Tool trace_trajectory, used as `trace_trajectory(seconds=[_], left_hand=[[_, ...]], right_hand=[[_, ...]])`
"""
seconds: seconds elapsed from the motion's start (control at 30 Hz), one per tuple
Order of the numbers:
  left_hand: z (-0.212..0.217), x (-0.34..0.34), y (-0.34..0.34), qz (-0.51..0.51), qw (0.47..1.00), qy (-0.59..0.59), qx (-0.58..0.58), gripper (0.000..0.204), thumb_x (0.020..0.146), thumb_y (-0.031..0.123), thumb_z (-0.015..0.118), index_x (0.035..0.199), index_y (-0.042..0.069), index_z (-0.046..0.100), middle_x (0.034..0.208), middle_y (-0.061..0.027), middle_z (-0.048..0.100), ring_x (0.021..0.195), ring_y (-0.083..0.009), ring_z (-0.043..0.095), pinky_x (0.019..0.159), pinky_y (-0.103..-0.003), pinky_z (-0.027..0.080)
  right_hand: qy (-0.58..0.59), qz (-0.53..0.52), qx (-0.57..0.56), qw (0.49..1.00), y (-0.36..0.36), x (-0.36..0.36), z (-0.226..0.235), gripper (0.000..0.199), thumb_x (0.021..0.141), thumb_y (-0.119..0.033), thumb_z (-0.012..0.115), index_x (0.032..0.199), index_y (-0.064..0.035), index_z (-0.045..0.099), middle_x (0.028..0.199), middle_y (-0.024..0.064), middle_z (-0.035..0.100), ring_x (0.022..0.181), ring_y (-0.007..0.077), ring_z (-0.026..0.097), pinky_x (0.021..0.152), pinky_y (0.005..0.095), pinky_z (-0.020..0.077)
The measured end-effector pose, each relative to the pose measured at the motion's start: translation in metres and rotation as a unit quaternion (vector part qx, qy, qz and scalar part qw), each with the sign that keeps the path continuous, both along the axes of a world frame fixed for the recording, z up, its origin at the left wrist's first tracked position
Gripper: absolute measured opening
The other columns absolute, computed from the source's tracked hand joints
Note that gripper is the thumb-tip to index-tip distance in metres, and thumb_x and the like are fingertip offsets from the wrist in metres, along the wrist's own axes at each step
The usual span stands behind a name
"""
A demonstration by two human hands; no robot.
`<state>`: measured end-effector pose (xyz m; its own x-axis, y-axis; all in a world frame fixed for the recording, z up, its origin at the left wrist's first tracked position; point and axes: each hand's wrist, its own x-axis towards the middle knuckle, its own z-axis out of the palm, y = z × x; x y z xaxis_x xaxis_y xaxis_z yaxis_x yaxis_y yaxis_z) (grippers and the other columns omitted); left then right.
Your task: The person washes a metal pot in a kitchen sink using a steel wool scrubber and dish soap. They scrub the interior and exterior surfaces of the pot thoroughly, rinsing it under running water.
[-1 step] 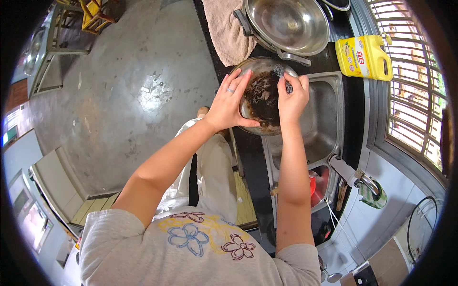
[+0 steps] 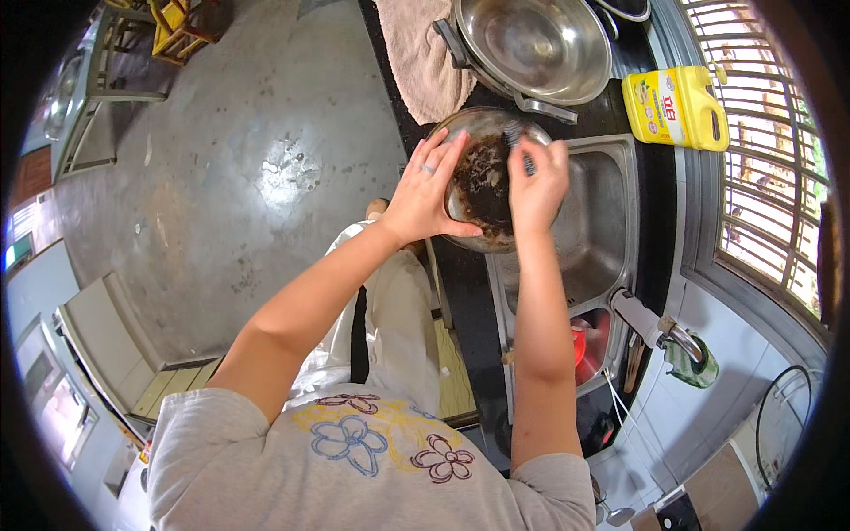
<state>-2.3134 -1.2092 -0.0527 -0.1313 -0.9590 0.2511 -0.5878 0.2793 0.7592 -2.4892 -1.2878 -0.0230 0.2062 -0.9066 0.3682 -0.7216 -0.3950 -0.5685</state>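
Observation:
A round metal pot [image 2: 483, 181] lies at the left edge of the sink, its round face covered with dark brown and black burnt stains. I cannot tell whether this face is the inside or the underside. Along the pot's left side, my left hand [image 2: 425, 195] grips the rim, fingers and thumb spread around it. My right hand [image 2: 538, 190], slightly blurred, is closed on a grey steel wool scrubber [image 2: 513, 133] and presses it on the right part of the stained face. The fingers hide part of the scrubber.
The steel sink [image 2: 595, 221] is on the right, with a smaller basin holding something red [image 2: 578, 347]. Beyond the pot are a large steel basin [image 2: 536, 44] and a pinkish towel [image 2: 423, 53]. A yellow jug [image 2: 675, 106] stands by the barred window. The faucet [image 2: 680, 338] is lower right.
My right hand has shifted slightly left with the steel wool scrubber across the stained face. My left hand and the pot look unmoved.

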Motion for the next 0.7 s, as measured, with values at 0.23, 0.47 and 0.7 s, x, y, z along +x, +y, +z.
trace_trajectory(seconds=[0.23,0.47,0.7], left_hand=[[-0.001,0.001,-0.001,0.009,1.000,0.007,-0.002,0.141,0.050,0.056,0.090,0.156,0.000,0.015,0.148,-0.0184,0.041,0.140,-0.0417,0.033,0.119,-0.052,0.024],[0.001,0.000,-0.003,0.003,1.000,0.008,-0.005,0.136,0.050,0.055,0.090,0.155,0.001,0.021,0.147,-0.0177,0.040,0.139,-0.0437,0.033,0.118,-0.051,0.026],[0.005,0.002,-0.001,-0.011,1.000,-0.011,-0.015,0.117,0.054,0.056,0.088,0.149,0.007,0.039,0.150,-0.0132,0.039,0.142,-0.0407,0.031,0.118,-0.051,0.028]], right_hand=[[-0.027,-0.018,-0.029,0.999,-0.011,-0.018,0.002,0.012,0.081,-0.004,0.074,0.092,-0.0035,0.069,0.083,0.0126,0.054,0.074,0.0304,0.054,0.068,0.0384,0.0471],[0.042,0.007,-0.067,0.997,-0.006,-0.008,0.002,0.006,0.081,-0.004,0.072,0.086,-0.0041,0.067,0.080,0.0134,0.052,0.073,0.0326,0.057,0.064,0.0419,0.0469],[0.069,0.040,-0.070,0.994,-0.006,-0.014,0.000,0.008,0.079,-0.005,0.072,0.087,-0.0052,0.068,0.081,0.0120,0.052,0.072,0.0328,0.056,0.063,0.0442,0.0455]])
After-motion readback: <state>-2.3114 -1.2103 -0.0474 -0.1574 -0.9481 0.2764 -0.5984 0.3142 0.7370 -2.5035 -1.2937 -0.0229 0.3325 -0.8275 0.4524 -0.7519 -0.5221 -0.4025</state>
